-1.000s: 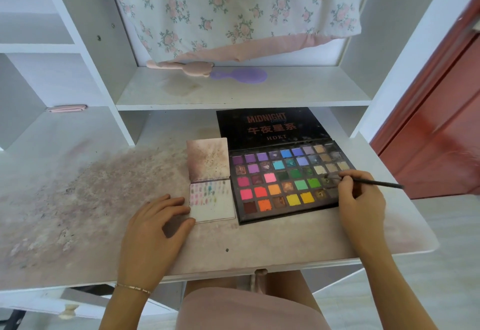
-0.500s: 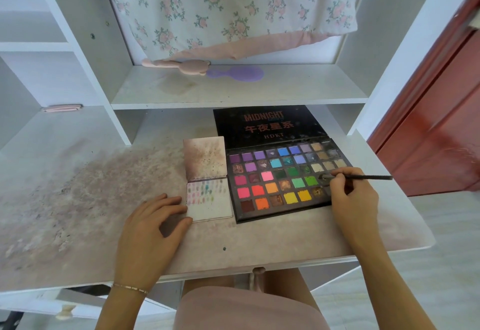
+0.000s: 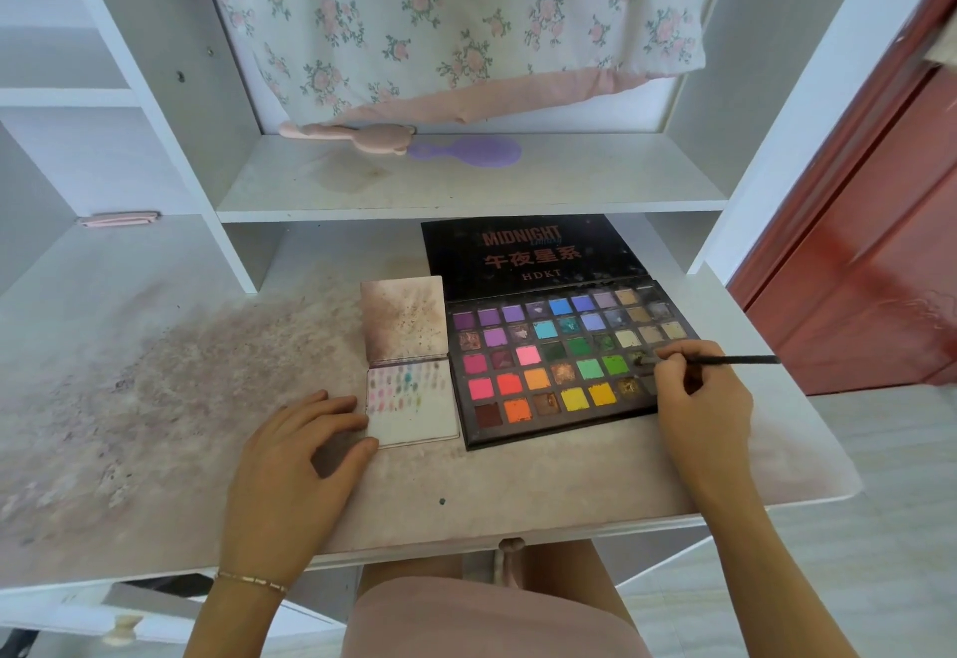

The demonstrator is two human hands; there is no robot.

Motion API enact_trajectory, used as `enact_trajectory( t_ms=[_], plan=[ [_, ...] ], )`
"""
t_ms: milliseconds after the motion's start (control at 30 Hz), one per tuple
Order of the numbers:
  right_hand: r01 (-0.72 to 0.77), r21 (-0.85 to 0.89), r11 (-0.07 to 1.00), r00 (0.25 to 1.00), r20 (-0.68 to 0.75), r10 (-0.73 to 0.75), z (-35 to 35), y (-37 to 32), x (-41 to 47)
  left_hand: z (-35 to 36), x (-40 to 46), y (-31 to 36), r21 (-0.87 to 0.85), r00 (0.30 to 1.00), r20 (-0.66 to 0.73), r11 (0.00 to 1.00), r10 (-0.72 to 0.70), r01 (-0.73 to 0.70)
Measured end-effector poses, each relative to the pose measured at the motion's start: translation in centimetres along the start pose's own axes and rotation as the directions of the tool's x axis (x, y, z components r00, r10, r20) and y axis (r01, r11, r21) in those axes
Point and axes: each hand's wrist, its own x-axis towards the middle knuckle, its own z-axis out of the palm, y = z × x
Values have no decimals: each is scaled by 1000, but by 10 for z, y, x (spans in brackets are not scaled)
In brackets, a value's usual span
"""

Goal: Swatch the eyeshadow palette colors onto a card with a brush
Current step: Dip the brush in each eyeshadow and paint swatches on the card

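Eyeshadow palette [image 3: 559, 362] is laid open flat on the stained desk [image 3: 155, 398], lid folded back toward the shelf, lid text "MIDNIGHT" and "HDKT" readable. Pans are arranged in rows: purples and blues at the back, pinks, reds, oranges and yellows toward the front, greens mid-right, pale and dark shades at the right end. Card [image 3: 411, 401], the lower leaf of a small open booklet, is placed just beside the palette's left edge; small pink, green and teal swatch marks are seen on its upper half, lower half white. The booklet's upper leaf [image 3: 404, 318] is smudged brown.

Brush [image 3: 725, 360] is pinched by the right hand [image 3: 699, 398] near the bristle end, fingers curled round the thin dark handle, which sticks out to the right. Bristle tip is set on a dark olive pan near the palette's right end. Left hand [image 3: 295, 455] is rested on the desk, fingers relaxed and slightly spread, fingertips [image 3: 344, 404] and thumb touching the card's left edge. A thin bracelet [image 3: 251, 580] is worn on the left wrist.

On the shelf above, a pink brush [image 3: 352, 133] and a purple brush [image 3: 466, 151] are lying, floral cloth [image 3: 440, 10] hung behind.
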Motion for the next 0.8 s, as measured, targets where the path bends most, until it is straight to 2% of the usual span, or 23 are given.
enact_trajectory(
  t_ms=[167, 300, 433, 567, 800],
  plan=[
    [29, 91, 995, 997, 73, -36, 3, -5, -7, 0, 1, -1, -8, 1000, -5, 1000, 3, -3],
    [33, 138, 990, 981, 184, -58, 17, -14, -20, 0, 1, -2, -12, 1000, -10, 1000, 9, -9],
    [90, 178, 980, 959, 250, -133, 37, -31, -34, 0, 0, -1, -24, 1000, -26, 1000, 16, -17],
    [57, 245, 968, 929, 342, -141, 58, -44, -46, 0, 0, -1, -23, 999, -35, 999, 30, -31],
    [99, 190, 977, 859, 478, -181, 85, -57, -54, 1, 0, -2, -25, 999, -41, 999, 27, -28]
  ],
)
